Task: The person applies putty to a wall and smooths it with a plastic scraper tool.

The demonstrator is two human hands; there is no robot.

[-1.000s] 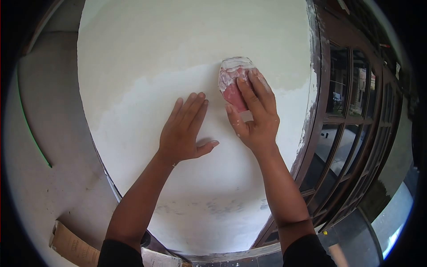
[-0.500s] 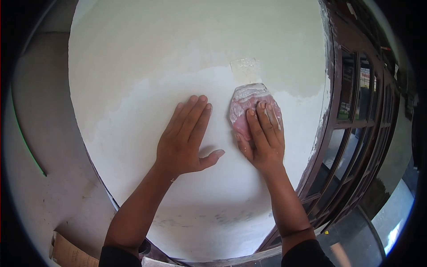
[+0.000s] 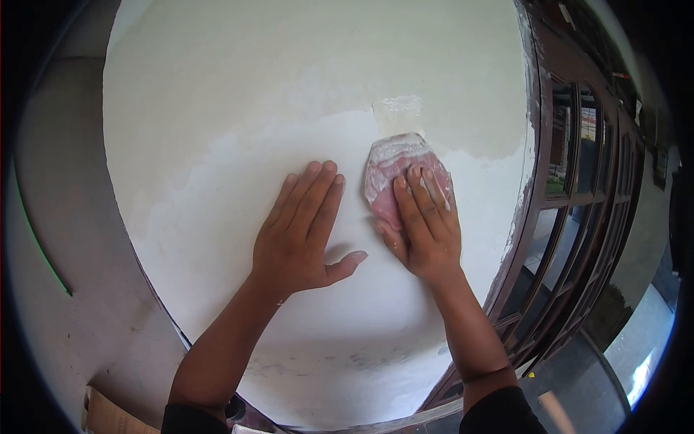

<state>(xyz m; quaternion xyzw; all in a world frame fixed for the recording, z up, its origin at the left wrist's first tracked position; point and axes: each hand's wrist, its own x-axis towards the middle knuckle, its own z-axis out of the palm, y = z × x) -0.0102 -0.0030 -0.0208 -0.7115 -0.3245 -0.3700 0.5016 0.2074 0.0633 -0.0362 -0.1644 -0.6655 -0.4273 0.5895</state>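
My left hand (image 3: 298, 224) lies flat on the wall (image 3: 217, 246), its fingers stretched upward and thumb out to the side; it holds nothing. To its right, my right hand (image 3: 431, 235) holds a pink putty spreader (image 3: 383, 192) against the wall, fingers laid over its face and thumb at its lower left edge. White putty is smeared across the spreader's upper part and on the fingers. Just above its top edge sits a wet, shiny putty patch (image 3: 399, 110). The wall is bright white around the hands and duller, greenish-grey higher up.
A dark brown wooden frame with glass panes (image 3: 560, 159) runs along the wall's right edge. At left are another wall surface (image 3: 65, 145) and a thin green line (image 3: 40, 246). A cardboard piece (image 3: 116, 416) lies at the lower left.
The spreader has shifted slightly left under my right hand and tilted a little. My left hand stays flat on the wall, almost in the same place.
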